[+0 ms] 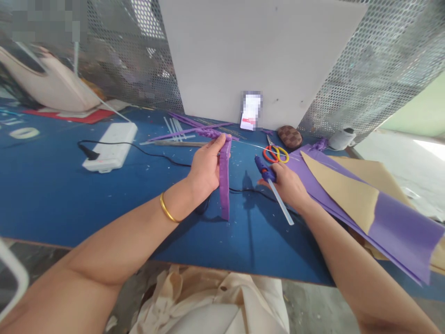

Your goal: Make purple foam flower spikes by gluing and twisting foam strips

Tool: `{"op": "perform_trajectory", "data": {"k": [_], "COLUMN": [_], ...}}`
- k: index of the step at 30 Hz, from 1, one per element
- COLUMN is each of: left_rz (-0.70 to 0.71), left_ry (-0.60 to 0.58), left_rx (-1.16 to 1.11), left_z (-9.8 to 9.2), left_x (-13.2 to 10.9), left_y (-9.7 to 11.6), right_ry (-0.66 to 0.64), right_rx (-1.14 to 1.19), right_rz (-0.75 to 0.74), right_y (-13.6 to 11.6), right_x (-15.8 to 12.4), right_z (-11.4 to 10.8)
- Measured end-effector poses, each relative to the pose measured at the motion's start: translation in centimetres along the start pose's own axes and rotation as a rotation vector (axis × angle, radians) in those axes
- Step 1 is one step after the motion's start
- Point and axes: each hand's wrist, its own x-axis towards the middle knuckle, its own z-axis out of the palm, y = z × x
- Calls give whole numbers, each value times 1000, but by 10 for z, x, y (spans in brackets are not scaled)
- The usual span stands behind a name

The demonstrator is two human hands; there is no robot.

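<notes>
My left hand (206,168) pinches a purple paper strip (225,185), which hangs straight down over the table. Purple curled petals (207,133) show just beyond its fingertips; whether they join the strip I cannot tell. From the strip's top a thin pale line (255,145), wire or glue thread, runs right. In my right hand (288,183) is a blue-purple hot glue gun (264,169), its nozzle pointing up and left. A clear glue stick (281,202) juts from its back end. The gun is apart from the strip.
Scissors (270,154) with red and yellow handles lie behind the gun. Purple paper sheets (399,234) cover the right side. Further back are a phone (249,111), a checkered pouch (289,137) and loose glue sticks (175,127). A black cord (167,158) leads to a white power strip (116,144).
</notes>
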Motion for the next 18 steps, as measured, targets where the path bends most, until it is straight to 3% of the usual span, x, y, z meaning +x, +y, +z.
{"op": "perform_trajectory", "data": {"k": [3, 11, 15, 18], "left_rz": [-28, -115, -140, -138], "left_ry": [-24, -104, -133, -189], "left_rx": [-2, 30, 62, 60], "left_z": [1, 7, 11, 12], "left_x": [-3, -17, -24, -28], "left_y": [0, -2, 0, 2], "right_ry": [-53, -115, -106, -26], "right_rx": [82, 57, 28, 137], "right_rz": [49, -93, -132, -42], "right_y": [22, 43, 47, 49], "right_x": [8, 11, 12, 13], "right_z": [8, 20, 13, -1]}}
